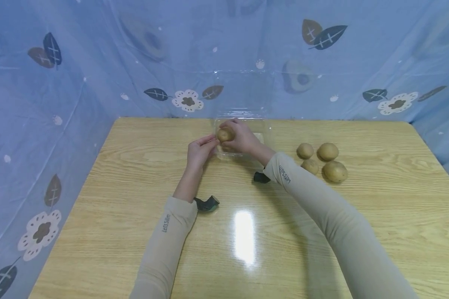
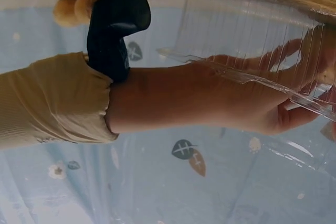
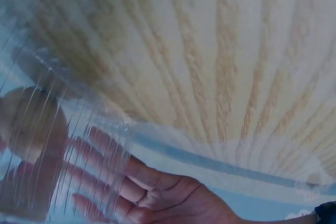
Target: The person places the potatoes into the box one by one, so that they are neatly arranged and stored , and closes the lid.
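Over the clear plastic container (image 1: 243, 137) at the far middle of the table (image 1: 134, 174), your right hand (image 1: 243, 139) has its grip curled round a potato (image 1: 225, 134), fingers wrapped over the top and the thumb below, holding it just above the container's open tray. Your left hand (image 1: 200, 150) reaches in from the container's left side, its fingertips touching the potato and the container's near-left rim; the fingers look fairly straight, and they close on nothing that you can see. The left wrist view shows the right hand (image 2: 262, 103) behind the ribbed clear plastic (image 2: 252, 77), with a dark strap at the sleeve cuff. The right wrist view shows the left hand (image 3: 157, 192) with fingers spread behind the same ribbed wall (image 3: 68, 145), the potato (image 3: 31, 124) a brown blur through it. To the right of the container, well apart from it, four more potatoes (image 1: 323, 161) lie in a loose cluster on the wood. Behind the container hangs a blue leaf-printed curtain (image 1: 97, 62).
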{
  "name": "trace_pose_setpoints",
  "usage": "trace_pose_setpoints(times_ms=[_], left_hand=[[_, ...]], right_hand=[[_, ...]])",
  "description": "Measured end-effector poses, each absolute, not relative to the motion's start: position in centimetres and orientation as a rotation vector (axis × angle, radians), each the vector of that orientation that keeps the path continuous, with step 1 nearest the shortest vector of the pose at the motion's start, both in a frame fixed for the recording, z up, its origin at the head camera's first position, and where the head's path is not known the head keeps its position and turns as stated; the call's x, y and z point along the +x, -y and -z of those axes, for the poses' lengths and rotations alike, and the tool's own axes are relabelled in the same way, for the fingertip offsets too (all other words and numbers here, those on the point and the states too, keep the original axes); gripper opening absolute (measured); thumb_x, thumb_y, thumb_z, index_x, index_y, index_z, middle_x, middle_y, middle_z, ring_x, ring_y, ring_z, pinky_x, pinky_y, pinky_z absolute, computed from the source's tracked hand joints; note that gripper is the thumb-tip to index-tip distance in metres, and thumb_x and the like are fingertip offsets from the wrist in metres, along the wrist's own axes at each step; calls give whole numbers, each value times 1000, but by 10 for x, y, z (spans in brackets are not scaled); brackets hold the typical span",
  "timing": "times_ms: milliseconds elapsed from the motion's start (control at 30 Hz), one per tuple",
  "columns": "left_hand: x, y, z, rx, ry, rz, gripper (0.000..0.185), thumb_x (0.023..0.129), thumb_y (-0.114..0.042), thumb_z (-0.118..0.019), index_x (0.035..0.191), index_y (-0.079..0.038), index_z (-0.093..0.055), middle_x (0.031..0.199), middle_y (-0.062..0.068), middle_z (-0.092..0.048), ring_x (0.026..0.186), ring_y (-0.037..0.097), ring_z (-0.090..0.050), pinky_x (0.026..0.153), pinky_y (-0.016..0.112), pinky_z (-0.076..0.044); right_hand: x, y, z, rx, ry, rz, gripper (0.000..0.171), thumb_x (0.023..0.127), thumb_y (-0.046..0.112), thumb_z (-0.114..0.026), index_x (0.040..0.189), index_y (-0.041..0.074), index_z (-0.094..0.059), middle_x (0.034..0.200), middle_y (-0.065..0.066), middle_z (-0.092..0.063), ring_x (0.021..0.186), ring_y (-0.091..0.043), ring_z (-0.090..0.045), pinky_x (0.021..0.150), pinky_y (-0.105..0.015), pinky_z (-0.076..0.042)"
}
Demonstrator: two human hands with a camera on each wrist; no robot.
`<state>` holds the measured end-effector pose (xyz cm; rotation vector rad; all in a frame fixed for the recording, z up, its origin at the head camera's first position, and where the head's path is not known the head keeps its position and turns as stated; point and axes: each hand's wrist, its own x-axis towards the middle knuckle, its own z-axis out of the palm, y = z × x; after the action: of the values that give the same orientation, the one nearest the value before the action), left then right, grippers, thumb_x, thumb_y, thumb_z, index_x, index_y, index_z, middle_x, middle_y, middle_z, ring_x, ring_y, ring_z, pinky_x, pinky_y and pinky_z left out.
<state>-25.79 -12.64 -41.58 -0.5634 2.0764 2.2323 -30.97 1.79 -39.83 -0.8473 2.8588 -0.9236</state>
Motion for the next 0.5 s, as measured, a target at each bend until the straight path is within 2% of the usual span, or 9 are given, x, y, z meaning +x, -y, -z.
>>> trace_pose_setpoints(times_ms=[267,367,500], left_hand=[[-258,127,416,-556,-2074,-2217,35,81,-17,-68,114,-8,-63,110,8,-64,88,14,-61,70,15,-53],[-258,128,416,-542,-2111,-2192,34,81,-18,-68,114,-8,-63,110,9,-64,91,17,-61,73,19,-54],[-258,128,416,-555,-2137,-2173,34,81,-18,-67,114,-9,-63,111,8,-64,91,18,-62,79,24,-54]], right_hand=[[-306,-23,390,-817,-2865,939,49,77,21,-73,121,10,-54,121,-13,-49,110,-28,-49,97,-42,-42],[-304,-27,388,-836,-2895,909,49,79,28,-70,122,11,-54,123,-12,-50,114,-28,-47,100,-42,-40],[-300,-35,384,-932,-2949,818,47,81,35,-67,120,10,-55,123,-13,-51,113,-30,-48,97,-43,-42]])
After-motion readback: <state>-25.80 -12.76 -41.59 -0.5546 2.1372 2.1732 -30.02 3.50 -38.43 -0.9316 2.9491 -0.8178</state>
